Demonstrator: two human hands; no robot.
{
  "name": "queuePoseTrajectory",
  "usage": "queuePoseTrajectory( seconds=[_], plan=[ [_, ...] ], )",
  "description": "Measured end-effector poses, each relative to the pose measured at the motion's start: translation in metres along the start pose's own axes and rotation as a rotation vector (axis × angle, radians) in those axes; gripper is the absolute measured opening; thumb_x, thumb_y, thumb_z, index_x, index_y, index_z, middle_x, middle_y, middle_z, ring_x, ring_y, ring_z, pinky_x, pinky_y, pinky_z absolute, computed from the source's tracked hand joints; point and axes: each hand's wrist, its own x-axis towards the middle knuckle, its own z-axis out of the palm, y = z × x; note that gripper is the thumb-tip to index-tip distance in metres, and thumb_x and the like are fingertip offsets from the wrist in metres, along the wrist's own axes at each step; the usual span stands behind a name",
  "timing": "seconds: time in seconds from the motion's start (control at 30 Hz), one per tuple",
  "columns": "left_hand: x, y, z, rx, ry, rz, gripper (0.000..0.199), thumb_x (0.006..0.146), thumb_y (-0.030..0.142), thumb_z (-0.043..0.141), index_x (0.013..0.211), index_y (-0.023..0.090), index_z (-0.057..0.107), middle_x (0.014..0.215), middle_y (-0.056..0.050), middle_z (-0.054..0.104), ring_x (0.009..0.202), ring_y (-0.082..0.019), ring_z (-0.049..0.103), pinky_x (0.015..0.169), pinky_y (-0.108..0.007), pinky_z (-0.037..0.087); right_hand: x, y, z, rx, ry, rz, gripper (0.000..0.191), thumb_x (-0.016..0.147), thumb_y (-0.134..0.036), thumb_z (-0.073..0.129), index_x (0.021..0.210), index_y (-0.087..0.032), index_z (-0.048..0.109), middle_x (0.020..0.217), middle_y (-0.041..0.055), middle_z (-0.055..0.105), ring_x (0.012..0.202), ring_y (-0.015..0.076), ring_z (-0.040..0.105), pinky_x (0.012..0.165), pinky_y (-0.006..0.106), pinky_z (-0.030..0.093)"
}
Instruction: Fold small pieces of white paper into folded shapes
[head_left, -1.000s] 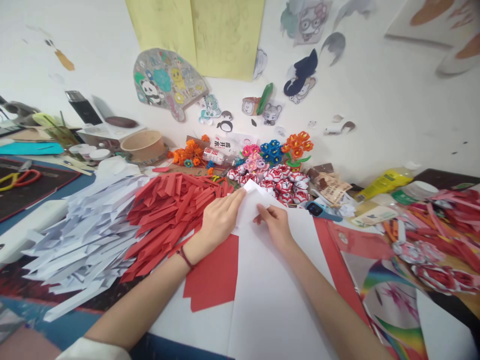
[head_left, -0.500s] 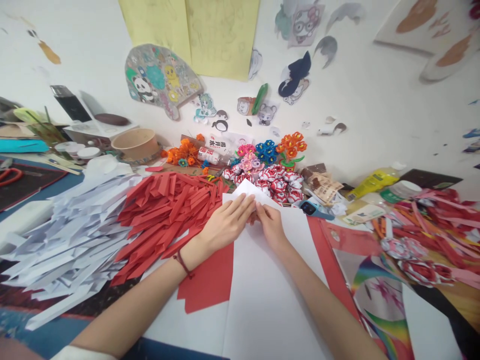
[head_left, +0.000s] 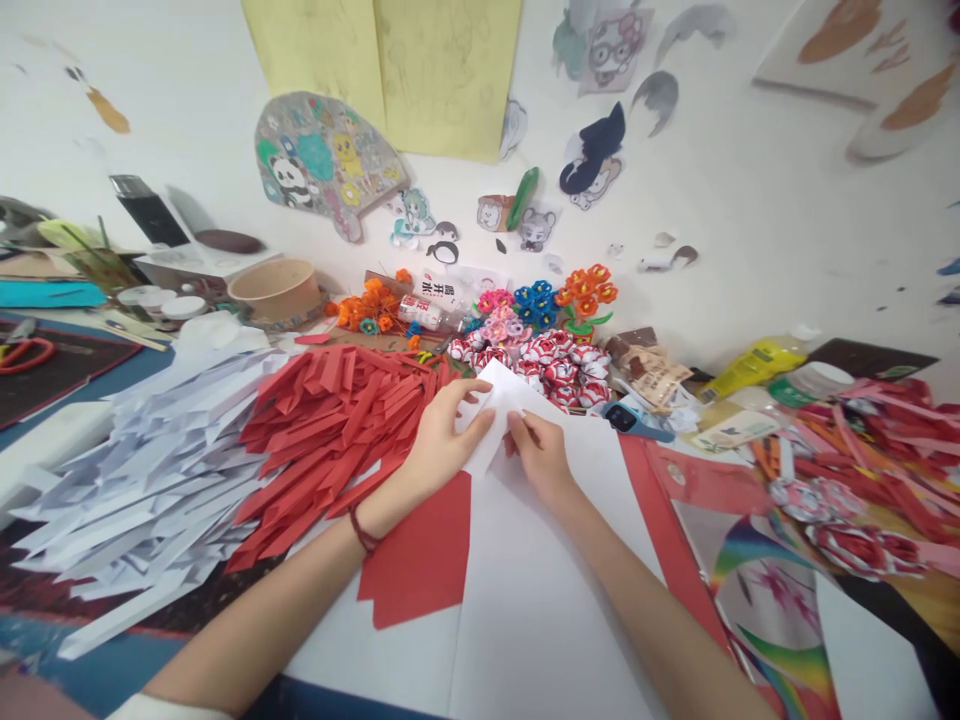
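A folded sheet of white paper (head_left: 491, 440) is between my hands, its pointed corner turned toward the wall. My left hand (head_left: 448, 425) grips its left side, with the thumb on top and the fingers curled at the far edge. My right hand (head_left: 536, 445) pinches the paper's right side between thumb and bent fingers. Below it lie large white sheets (head_left: 540, 590) with red paper (head_left: 420, 560) partly under them. A heap of folded red paper strips (head_left: 330, 430) sits just left of my left hand.
White paper strips (head_left: 150, 470) are piled at the left, with scissors (head_left: 26, 355) beyond. Red-and-white paper flowers (head_left: 559, 365) and a blue watch (head_left: 637, 420) lie past my hands. Bottles (head_left: 757, 365), ribbons (head_left: 885, 430) and a rainbow-patterned folder (head_left: 772, 600) occupy the right.
My left hand has gone from lying flat across the paper to gripping its left side, thumb apart from the fingers. More of the folded white paper shows. My right hand has shifted slightly.
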Motion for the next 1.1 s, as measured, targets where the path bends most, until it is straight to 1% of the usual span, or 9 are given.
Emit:
queuePoseTrajectory(
  seconds=[0.03,0.07,0.1,0.17,0.33,0.5,0.8,1.1],
  plan=[
    [0.001,-0.004,0.002,-0.035,-0.029,-0.067,0.029,0.086,0.033,0.057,0.111,0.018,0.062,0.11,-0.006,0.067,0.091,-0.018,0.063,0.072,-0.027,0.049,-0.001,-0.001,0.0,-0.022,-0.012,-0.024,0.05,0.093,-0.049,0.046,0.054,-0.017,0.052,0.051,-0.0007,0.052,0.051,0.0118,0.049,0.054,0.025,0.036],
    [0.003,-0.008,0.004,-0.066,-0.074,-0.109,0.028,0.087,0.036,0.056,0.106,0.017,0.064,0.103,-0.006,0.069,0.085,-0.018,0.063,0.068,-0.026,0.048,-0.002,-0.003,0.001,-0.032,-0.019,-0.039,0.049,0.093,-0.048,0.046,0.055,-0.017,0.052,0.051,-0.0009,0.052,0.051,0.0117,0.049,0.054,0.024,0.036],
    [0.003,-0.012,0.006,-0.086,-0.106,-0.132,0.028,0.087,0.038,0.055,0.101,0.016,0.065,0.098,-0.005,0.07,0.082,-0.017,0.063,0.067,-0.025,0.048,-0.003,-0.004,0.001,-0.032,-0.018,-0.043,0.048,0.093,-0.047,0.047,0.056,-0.017,0.053,0.051,-0.001,0.051,0.051,0.0117,0.05,0.054,0.024,0.036],
    [0.004,-0.016,0.008,-0.109,-0.133,-0.135,0.028,0.087,0.04,0.055,0.097,0.016,0.067,0.093,-0.005,0.07,0.079,-0.017,0.063,0.066,-0.024,0.047,-0.003,-0.006,0.001,-0.011,0.0,-0.029,0.046,0.092,-0.046,0.049,0.058,-0.017,0.055,0.051,-0.0011,0.052,0.05,0.0117,0.05,0.053,0.024,0.036],
    [0.003,-0.018,0.008,-0.134,-0.113,-0.111,0.027,0.086,0.038,0.058,0.099,0.016,0.067,0.095,-0.005,0.07,0.081,-0.017,0.063,0.066,-0.023,0.047,0.0,-0.008,0.0,0.118,0.046,0.04,0.039,0.087,-0.044,0.059,0.06,-0.016,0.06,0.056,0.0008,0.059,0.053,0.0129,0.054,0.055,0.024,0.041],
    [0.004,-0.02,0.009,-0.169,-0.085,-0.095,0.026,0.083,0.036,0.061,0.098,0.016,0.067,0.094,-0.005,0.07,0.083,-0.017,0.063,0.072,-0.024,0.048,0.001,-0.007,-0.001,0.167,0.065,0.058,0.032,0.083,-0.04,0.065,0.062,-0.016,0.064,0.058,0.0021,0.062,0.054,0.0135,0.055,0.054,0.025,0.042],
    [0.003,-0.017,0.008,-0.15,-0.048,-0.08,0.02,0.081,0.032,0.065,0.092,0.016,0.067,0.089,-0.003,0.069,0.079,-0.016,0.062,0.071,-0.024,0.046,0.0,-0.01,0.0,0.172,0.03,0.065,0.03,0.083,-0.038,0.064,0.064,-0.016,0.067,0.058,0.0021,0.062,0.054,0.013,0.054,0.054,0.025,0.042],
    [0.003,-0.019,0.008,-0.161,-0.045,-0.081,0.022,0.081,0.034,0.065,0.092,0.016,0.067,0.089,-0.004,0.069,0.08,-0.016,0.062,0.073,-0.024,0.047,0.0,-0.011,0.0,0.188,0.01,0.064,0.03,0.084,-0.038,0.063,0.064,-0.015,0.066,0.056,0.0012,0.06,0.052,0.0123,0.052,0.053,0.025,0.04]
  ],
)
